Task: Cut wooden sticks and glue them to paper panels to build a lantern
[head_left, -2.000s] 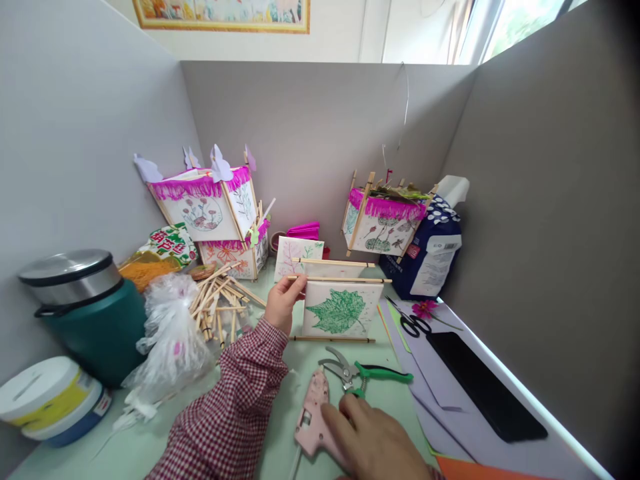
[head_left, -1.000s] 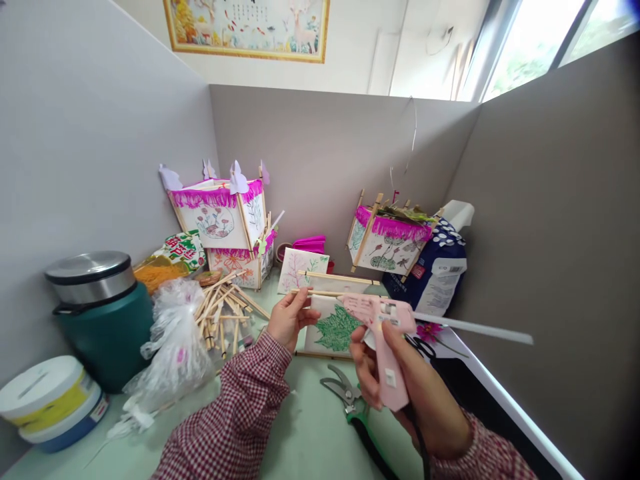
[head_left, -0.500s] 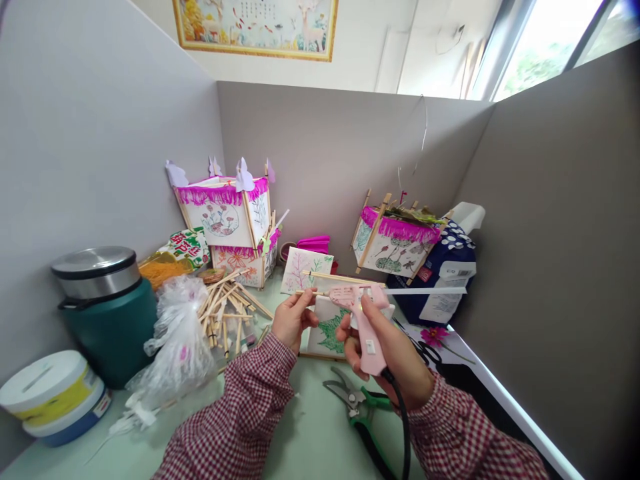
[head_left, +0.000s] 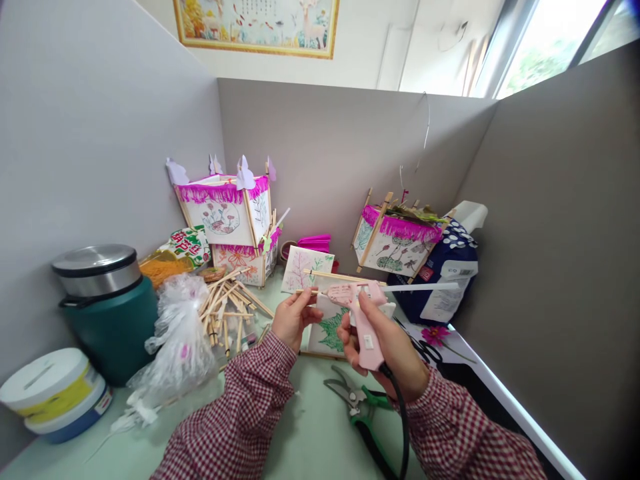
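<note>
My right hand (head_left: 387, 343) is wrapped round the handle of a pink hot glue gun (head_left: 367, 327), whose nozzle points left. From its back sticks a long white glue stick (head_left: 425, 287). Between thumb and fingers, my left hand (head_left: 295, 317) pinches a short thin wooden stick (head_left: 307, 291), its end at the nozzle tip. Behind and below both hands lies a white panel with a green leaf drawing (head_left: 331, 333), edged with wooden sticks and partly hidden. Green-handled pruning shears (head_left: 356, 399) lie on the table in front of my right hand.
At left stand a teal container (head_left: 107, 320), a tub (head_left: 55, 393), a plastic bag (head_left: 177, 340) and a pile of wooden sticks (head_left: 230, 303). Decorated paper lanterns (head_left: 225, 217) are stacked behind; another lantern (head_left: 397, 247) leans on a blue package (head_left: 450, 267). Black scissors (head_left: 427, 350) lie at right.
The glue gun has shifted slightly left in my right hand's grip, and less of the glue stick shows behind it. My left hand has stayed nearly in place.
</note>
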The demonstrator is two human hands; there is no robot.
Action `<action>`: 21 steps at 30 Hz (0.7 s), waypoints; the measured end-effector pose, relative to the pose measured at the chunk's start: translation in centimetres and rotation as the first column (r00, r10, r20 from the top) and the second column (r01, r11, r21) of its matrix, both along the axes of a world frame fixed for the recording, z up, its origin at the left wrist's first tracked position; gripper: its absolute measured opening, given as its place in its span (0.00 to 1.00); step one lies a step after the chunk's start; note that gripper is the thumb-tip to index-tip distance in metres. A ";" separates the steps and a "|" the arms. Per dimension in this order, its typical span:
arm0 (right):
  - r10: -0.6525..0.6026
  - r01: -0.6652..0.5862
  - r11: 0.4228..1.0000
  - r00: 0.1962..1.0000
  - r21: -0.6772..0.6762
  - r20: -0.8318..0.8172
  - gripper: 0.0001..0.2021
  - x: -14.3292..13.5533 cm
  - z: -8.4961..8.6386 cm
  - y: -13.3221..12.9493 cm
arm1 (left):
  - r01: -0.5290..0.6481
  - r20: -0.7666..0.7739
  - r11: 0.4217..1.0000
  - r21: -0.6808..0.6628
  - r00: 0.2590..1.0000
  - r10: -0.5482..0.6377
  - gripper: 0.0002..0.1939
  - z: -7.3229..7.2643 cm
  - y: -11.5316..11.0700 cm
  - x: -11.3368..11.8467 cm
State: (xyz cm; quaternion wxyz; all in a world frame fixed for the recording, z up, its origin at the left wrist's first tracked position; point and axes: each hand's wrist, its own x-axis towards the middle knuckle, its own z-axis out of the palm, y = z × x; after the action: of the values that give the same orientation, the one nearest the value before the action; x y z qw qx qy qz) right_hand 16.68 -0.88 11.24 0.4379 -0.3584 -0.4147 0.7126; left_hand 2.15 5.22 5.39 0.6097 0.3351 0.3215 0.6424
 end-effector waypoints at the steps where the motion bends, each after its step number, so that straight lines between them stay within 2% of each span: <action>1: 0.001 -0.001 1.000 1.000 -0.003 0.001 0.24 0.0 0.0 0.0 | 0.001 -0.001 1.000 0.004 1.000 -0.001 0.16 0.0 0.0 0.0; 13: -0.007 0.007 0.999 1.000 -0.035 0.020 0.24 -0.3 0.1 0.3 | 0.002 0.015 1.000 0.014 1.000 -0.002 0.17 -0.1 0.2 -0.1; 21: -0.026 0.026 0.998 1.000 -0.050 0.013 0.24 0.7 0.2 0.2 | -0.012 0.018 1.000 -0.007 1.000 0.012 0.16 0.1 0.0 0.0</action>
State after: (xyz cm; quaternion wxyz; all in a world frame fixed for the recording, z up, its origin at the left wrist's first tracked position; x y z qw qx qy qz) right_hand 17.42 -0.72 11.48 0.4354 -0.3791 -0.3948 0.7147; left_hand 2.12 5.20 5.53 0.6098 0.3251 0.3203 0.6479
